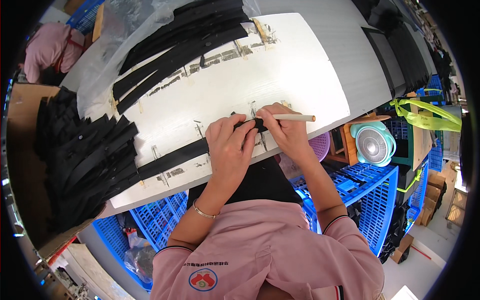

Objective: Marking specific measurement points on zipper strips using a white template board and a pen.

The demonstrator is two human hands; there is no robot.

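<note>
A long black fabric strip [175, 156] lies along the near edge of a white board [310, 65] covered in dark pencil-like marks. My left hand [227, 137] bends its fingers down around the strip near its right end, thumb and fingertips close together. Right beside it, my right hand [287, 130] grips a white pencil [300, 118], its blunt brownish end pointing right. The pencil's other end is hidden by my fingers, at the strip's end. More black strips [200, 35] lie overlapped along the board's far edge.
At left, a cardboard box [30, 100] holds a heap of black strips [85, 155]. Clear plastic sheeting [107, 65] lies behind it. Blue crates [372, 200] stand below the table, and a turquoise fan [372, 142] sits at right. Another person [52, 47] bends over at far left.
</note>
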